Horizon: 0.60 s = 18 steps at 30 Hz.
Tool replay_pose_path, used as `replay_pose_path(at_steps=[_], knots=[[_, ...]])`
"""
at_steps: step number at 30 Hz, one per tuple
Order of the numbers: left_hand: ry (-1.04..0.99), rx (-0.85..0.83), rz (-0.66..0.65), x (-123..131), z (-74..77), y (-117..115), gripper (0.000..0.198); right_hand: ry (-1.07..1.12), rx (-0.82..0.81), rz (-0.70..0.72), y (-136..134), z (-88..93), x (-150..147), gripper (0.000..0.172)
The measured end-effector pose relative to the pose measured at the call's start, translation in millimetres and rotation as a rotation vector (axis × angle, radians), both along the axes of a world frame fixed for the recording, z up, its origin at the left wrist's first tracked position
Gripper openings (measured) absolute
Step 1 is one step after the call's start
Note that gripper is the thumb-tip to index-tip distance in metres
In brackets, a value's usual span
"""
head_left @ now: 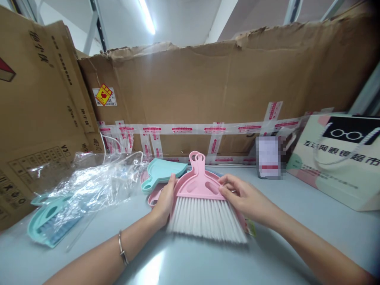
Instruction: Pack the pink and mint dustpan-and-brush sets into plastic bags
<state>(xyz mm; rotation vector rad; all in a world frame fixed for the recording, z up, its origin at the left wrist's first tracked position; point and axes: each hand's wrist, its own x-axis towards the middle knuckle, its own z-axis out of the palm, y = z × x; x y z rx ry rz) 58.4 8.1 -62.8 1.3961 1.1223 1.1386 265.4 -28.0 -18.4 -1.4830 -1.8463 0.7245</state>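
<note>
Both hands are on the pink brush-and-dustpan set [204,192] here, front and centre above the bench [285,249], its looped handles pointing away and the white bristles [206,221] fanning towards us! Left hand [165,201], silver bracelet [122,248] at the wrist: partly closed on the set's left edge, thumb in front, the other fingers hidden, so I can't tell how tightly they curl. Right hand [239,194]: thumb and fingers nearly together, pinching the right edge just above the bristles. Just beyond the left hand, a teal dustpan [166,171] lies over another pink piece [154,197]. Further left, crumpled clear plastic [103,180] partly covers a teal brush-and-dustpan set [49,217]. Over on the right, a phone [268,158] stands near a paper bag [335,166] with rope handles, and a big taped carton [190,87] walls off the back.
</note>
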Motion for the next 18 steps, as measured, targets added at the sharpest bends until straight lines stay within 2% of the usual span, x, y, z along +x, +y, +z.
replay_pose_path(at_steps=[3, 7, 15, 18], knots=[[-0.053, -0.035, -0.027, -0.1, 7.2, -1.6, 0.055, -0.077, 0.07, -0.034, -0.5, 0.1, -0.1, 0.017], [0.062, 0.002, -0.077, 2.6, 11.7, -5.9, 0.042, -0.075, 0.195, -0.093, -0.8, -6.0, -4.5, 0.02], [0.173, 0.169, -0.151, 7.1, 10.5, -11.9, 0.038, -0.163, 0.678, -0.129, 2.8, -16.5, -2.1, 0.021], [0.208, 0.191, -0.15, 7.7, 11.4, -12.6, 0.037, -0.216, 0.745, -0.157, 4.6, -16.8, -0.8, 0.019]])
